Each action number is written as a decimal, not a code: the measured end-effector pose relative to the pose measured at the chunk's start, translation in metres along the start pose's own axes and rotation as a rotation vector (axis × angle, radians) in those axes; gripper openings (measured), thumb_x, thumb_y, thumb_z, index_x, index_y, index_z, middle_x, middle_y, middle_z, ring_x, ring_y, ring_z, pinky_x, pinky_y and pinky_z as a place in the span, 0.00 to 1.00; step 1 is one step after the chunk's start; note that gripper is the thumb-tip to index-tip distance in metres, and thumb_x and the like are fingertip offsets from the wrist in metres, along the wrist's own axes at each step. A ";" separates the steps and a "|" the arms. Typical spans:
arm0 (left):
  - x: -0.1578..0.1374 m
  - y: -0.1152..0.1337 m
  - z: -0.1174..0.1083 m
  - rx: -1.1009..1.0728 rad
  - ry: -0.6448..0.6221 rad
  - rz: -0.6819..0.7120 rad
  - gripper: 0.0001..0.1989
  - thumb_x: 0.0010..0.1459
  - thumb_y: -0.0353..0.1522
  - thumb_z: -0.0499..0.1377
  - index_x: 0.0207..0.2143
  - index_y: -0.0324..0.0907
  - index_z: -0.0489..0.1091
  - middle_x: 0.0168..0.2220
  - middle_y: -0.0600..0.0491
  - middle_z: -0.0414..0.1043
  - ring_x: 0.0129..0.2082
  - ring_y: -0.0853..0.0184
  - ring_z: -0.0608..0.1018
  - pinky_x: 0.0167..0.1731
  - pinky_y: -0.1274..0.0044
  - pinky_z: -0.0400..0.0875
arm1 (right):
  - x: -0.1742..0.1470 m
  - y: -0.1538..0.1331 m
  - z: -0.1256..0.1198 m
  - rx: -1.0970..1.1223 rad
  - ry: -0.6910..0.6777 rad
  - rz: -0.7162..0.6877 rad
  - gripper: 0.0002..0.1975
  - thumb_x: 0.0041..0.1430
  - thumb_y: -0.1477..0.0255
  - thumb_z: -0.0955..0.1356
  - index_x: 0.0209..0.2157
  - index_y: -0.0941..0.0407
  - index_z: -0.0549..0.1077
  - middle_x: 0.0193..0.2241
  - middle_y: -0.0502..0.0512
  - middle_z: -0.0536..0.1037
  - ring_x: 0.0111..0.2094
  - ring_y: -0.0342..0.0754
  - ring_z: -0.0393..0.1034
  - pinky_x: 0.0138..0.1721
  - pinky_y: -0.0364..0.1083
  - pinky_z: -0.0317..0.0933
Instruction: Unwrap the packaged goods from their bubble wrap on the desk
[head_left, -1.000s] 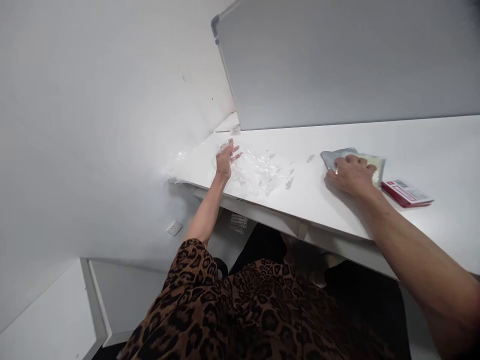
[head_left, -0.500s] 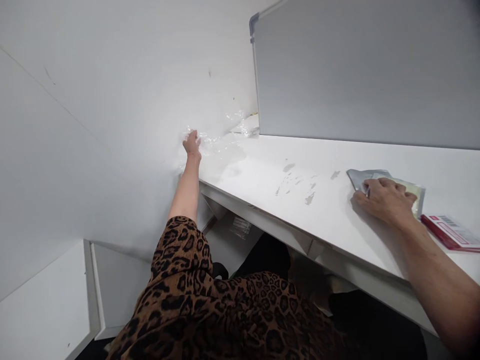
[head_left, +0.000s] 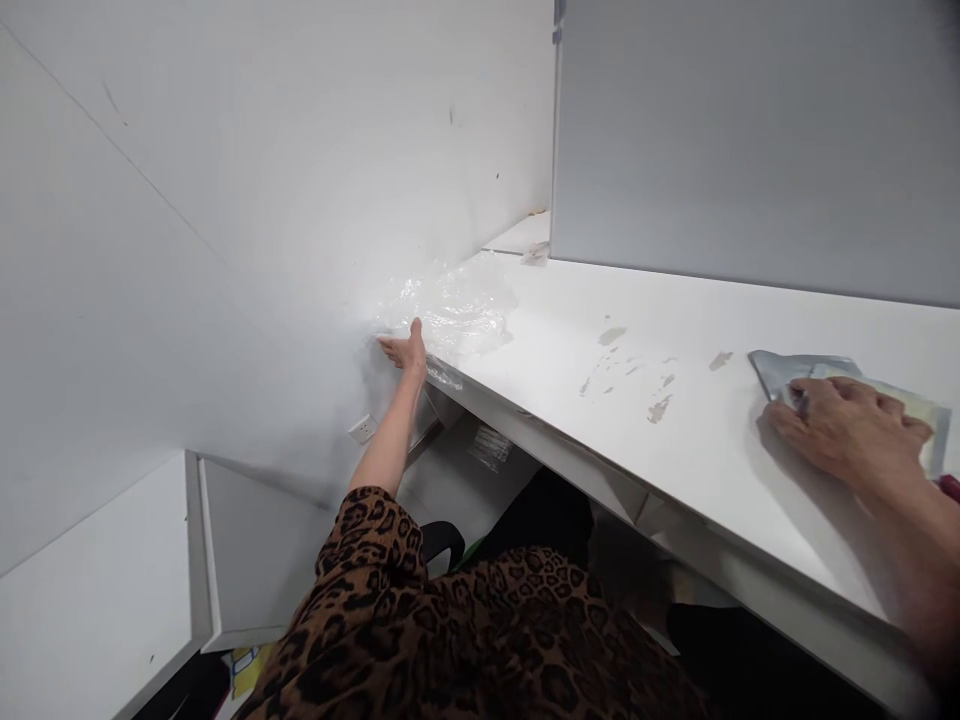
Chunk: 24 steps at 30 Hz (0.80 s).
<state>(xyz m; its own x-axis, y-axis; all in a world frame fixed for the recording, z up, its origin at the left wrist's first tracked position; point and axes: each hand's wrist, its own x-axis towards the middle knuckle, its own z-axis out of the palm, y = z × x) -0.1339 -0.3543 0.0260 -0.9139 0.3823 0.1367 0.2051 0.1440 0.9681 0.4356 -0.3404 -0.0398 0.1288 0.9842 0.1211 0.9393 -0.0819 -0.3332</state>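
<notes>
At the wall end of the table, my left hand (head_left: 405,348) is open, thumb up and fingers stretched toward the wall. Crumpled clear plastic film (head_left: 461,305) lies just beyond it on the tabletop, and some hangs over the front edge. Whether the hand touches the film I cannot tell. My right hand (head_left: 851,425) rests on a small stack of flat plastic packets (head_left: 806,367), fingers curled over them. A grey corner sticks out on the left and a pale yellow part on the right. The hand hides the middle.
The white table (head_left: 570,350) has grey worn patches. A grey board (head_left: 750,150) stands along its back. A red item (head_left: 951,487) shows at the right edge. Below are a wall socket (head_left: 363,429), a black chair arm (head_left: 442,540) and a white panel (head_left: 97,570).
My left hand has let go of the plastic film and opened, coming down toward the table's front corner. The film now lies spread out. My right hand stays on the packets; the view has shifted left.
</notes>
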 end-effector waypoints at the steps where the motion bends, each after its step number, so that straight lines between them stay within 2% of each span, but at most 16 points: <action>1: -0.009 -0.002 -0.001 0.062 0.042 0.043 0.47 0.57 0.46 0.68 0.71 0.42 0.48 0.77 0.31 0.38 0.78 0.46 0.44 0.73 0.53 0.46 | 0.001 0.002 0.001 -0.003 0.003 -0.004 0.37 0.56 0.50 0.55 0.67 0.38 0.62 0.65 0.73 0.64 0.67 0.75 0.51 0.55 0.71 0.44; 3: -0.026 -0.006 0.003 0.161 0.038 0.184 0.50 0.58 0.46 0.68 0.73 0.44 0.44 0.78 0.34 0.35 0.79 0.48 0.42 0.74 0.55 0.42 | 0.002 0.004 0.002 -0.017 -0.010 -0.005 0.38 0.56 0.49 0.55 0.68 0.39 0.62 0.66 0.73 0.62 0.67 0.75 0.51 0.56 0.70 0.43; 5: -0.035 -0.008 0.015 0.194 -0.068 0.314 0.50 0.57 0.46 0.68 0.74 0.48 0.46 0.79 0.37 0.34 0.79 0.49 0.41 0.74 0.54 0.39 | 0.002 0.005 0.001 -0.037 -0.035 0.010 0.39 0.57 0.48 0.53 0.68 0.41 0.62 0.68 0.72 0.61 0.68 0.75 0.50 0.57 0.69 0.42; 8: -0.029 -0.006 0.044 0.280 -0.270 0.399 0.48 0.55 0.47 0.69 0.73 0.53 0.52 0.79 0.43 0.35 0.79 0.49 0.39 0.73 0.50 0.33 | 0.001 0.004 0.000 -0.052 -0.046 0.022 0.39 0.57 0.47 0.51 0.68 0.39 0.60 0.68 0.70 0.60 0.68 0.74 0.49 0.59 0.68 0.41; 11: -0.004 0.002 0.080 0.434 -0.409 0.390 0.45 0.53 0.46 0.69 0.71 0.54 0.57 0.79 0.45 0.35 0.79 0.48 0.39 0.72 0.49 0.31 | -0.002 0.002 -0.002 -0.046 -0.024 0.020 0.37 0.58 0.47 0.51 0.68 0.35 0.59 0.68 0.68 0.62 0.68 0.74 0.50 0.60 0.68 0.41; 14: 0.024 0.004 0.111 0.570 -0.437 0.390 0.39 0.55 0.45 0.67 0.67 0.50 0.63 0.79 0.45 0.36 0.79 0.47 0.36 0.72 0.49 0.26 | -0.006 0.000 -0.004 -0.053 -0.004 0.014 0.35 0.58 0.48 0.51 0.67 0.33 0.59 0.67 0.67 0.63 0.68 0.73 0.50 0.60 0.68 0.43; 16: 0.038 0.000 0.126 0.632 -0.450 0.382 0.32 0.57 0.45 0.66 0.62 0.47 0.69 0.78 0.43 0.43 0.78 0.46 0.38 0.72 0.49 0.24 | -0.008 0.000 -0.005 -0.064 -0.003 0.005 0.34 0.59 0.49 0.52 0.66 0.34 0.60 0.67 0.67 0.63 0.68 0.73 0.51 0.60 0.69 0.44; 19: 0.048 -0.009 0.137 0.631 -0.478 0.327 0.25 0.59 0.47 0.64 0.54 0.43 0.74 0.73 0.39 0.58 0.77 0.43 0.48 0.72 0.50 0.25 | -0.006 0.002 -0.005 -0.075 0.004 0.000 0.32 0.61 0.51 0.54 0.65 0.37 0.64 0.67 0.67 0.64 0.68 0.72 0.52 0.60 0.70 0.47; 22: 0.048 -0.010 0.136 0.551 -0.477 0.301 0.25 0.60 0.45 0.66 0.52 0.38 0.73 0.70 0.37 0.62 0.75 0.44 0.53 0.72 0.51 0.27 | -0.006 0.002 -0.005 -0.112 0.007 0.018 0.29 0.63 0.54 0.56 0.62 0.42 0.68 0.66 0.68 0.65 0.67 0.73 0.55 0.61 0.70 0.50; 24: 0.046 -0.001 0.131 0.502 -0.484 0.299 0.26 0.61 0.44 0.67 0.53 0.34 0.72 0.68 0.35 0.64 0.74 0.43 0.55 0.71 0.48 0.26 | -0.007 -0.001 -0.007 -0.133 0.023 -0.003 0.28 0.65 0.56 0.58 0.62 0.47 0.69 0.66 0.69 0.66 0.65 0.72 0.58 0.61 0.69 0.52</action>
<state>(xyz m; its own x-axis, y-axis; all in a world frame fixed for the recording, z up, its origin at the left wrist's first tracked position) -0.1300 -0.2171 0.0032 -0.5628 0.8112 0.1587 0.6604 0.3258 0.6766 0.4361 -0.3486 -0.0338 0.1316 0.9808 0.1439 0.9735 -0.1004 -0.2057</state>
